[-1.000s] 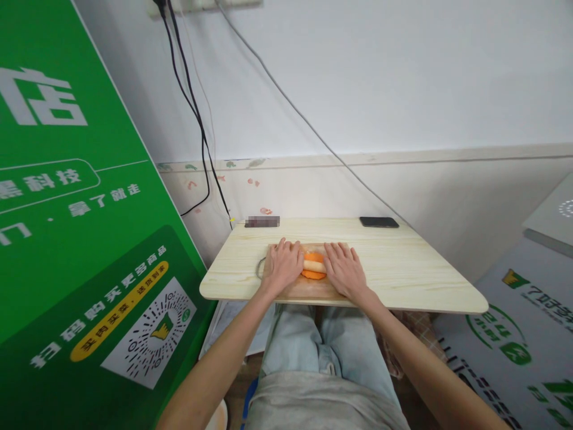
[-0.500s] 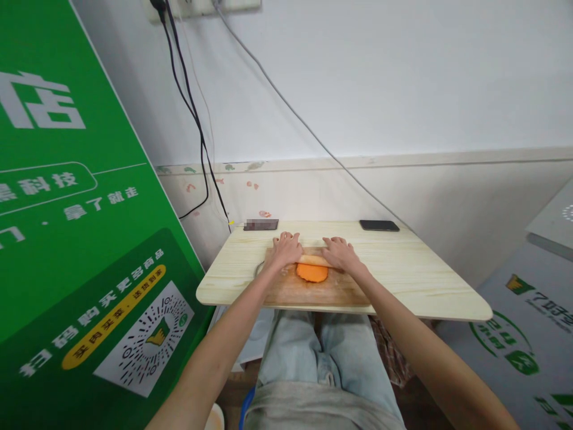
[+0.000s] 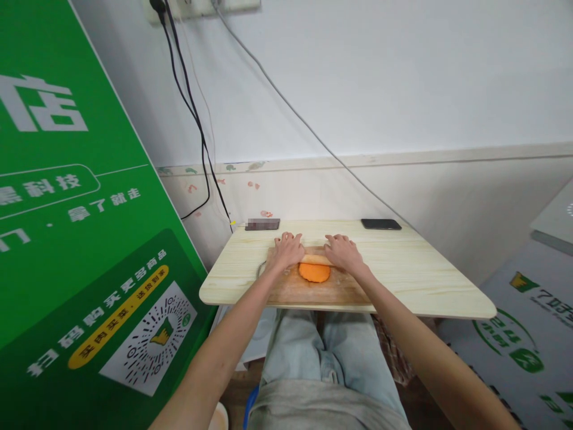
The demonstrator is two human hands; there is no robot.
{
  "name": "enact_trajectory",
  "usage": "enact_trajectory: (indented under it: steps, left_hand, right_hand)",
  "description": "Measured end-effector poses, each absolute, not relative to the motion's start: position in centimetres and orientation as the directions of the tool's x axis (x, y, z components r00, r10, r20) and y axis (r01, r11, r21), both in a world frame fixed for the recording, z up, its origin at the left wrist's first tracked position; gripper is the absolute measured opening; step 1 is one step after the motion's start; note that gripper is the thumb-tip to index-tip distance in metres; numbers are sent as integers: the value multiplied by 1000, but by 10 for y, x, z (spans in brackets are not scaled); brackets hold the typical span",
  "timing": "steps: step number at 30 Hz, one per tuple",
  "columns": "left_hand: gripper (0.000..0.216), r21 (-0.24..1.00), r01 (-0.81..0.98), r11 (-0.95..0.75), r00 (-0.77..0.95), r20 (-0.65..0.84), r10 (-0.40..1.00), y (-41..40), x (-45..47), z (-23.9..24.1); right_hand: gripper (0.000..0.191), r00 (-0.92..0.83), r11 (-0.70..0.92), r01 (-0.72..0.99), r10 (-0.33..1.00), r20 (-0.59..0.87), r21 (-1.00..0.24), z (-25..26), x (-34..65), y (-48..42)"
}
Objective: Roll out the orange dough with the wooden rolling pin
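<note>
A wooden rolling pin [image 3: 316, 260] lies crosswise on a wooden cutting board [image 3: 313, 295]. My left hand [image 3: 289, 249] grips its left end and my right hand [image 3: 344, 252] its right end, both with curled fingers. Just on the near side of the pin, an orange, flattened round of dough [image 3: 314, 273] rests on the board, its far edge meeting the pin. The ends of the pin are covered by my hands.
The board lies on a pale wooden table [image 3: 416, 275]. A black phone [image 3: 381, 224] is at the back right, and a dark flat object [image 3: 262, 224], partly blurred out, at the back left. A green sign panel [image 3: 111, 209] stands left; a grey cable [image 3: 286, 98] crosses the wall.
The whole view has shifted slightly, moving the table a little to the right. Both hands stay on the rolling pin at the far edge of the dough.
</note>
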State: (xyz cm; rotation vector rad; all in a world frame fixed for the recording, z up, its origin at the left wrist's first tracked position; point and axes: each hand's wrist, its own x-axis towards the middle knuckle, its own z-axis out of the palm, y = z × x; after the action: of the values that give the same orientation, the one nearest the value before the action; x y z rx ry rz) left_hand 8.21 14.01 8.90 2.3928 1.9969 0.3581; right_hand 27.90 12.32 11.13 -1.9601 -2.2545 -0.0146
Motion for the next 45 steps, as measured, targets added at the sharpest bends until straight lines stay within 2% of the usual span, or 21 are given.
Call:
enact_trajectory:
  steps: [16, 21, 30, 38, 42, 45]
  left_hand:
    - [52, 147, 968, -203, 154, 292, 944, 93, 76, 74]
    - [54, 150, 964, -218, 161, 321, 933, 83, 73, 70]
    - [59, 108, 962, -250, 197, 358, 913, 62, 65, 61]
    - [57, 97, 964, -248, 206, 319, 925, 80, 72, 68]
    - [58, 104, 976, -190, 156, 267, 951, 98, 80, 74]
    - [58, 98, 979, -177, 149, 242, 959, 113, 83, 79]
  right_hand:
    - [52, -225, 216, 974, 901, 372, 67, 82, 274, 71]
    - [53, -219, 219, 975, 884, 412, 50, 83, 271, 57]
    - [60, -191, 208, 978, 890, 413, 4, 73, 265, 37]
    - [58, -220, 224, 974, 890, 400, 38, 78, 270, 56]
    - [60, -196, 202, 979, 917, 349, 19, 84, 274, 79]
    - [60, -170, 184, 982, 953, 252, -32, 91, 276, 96]
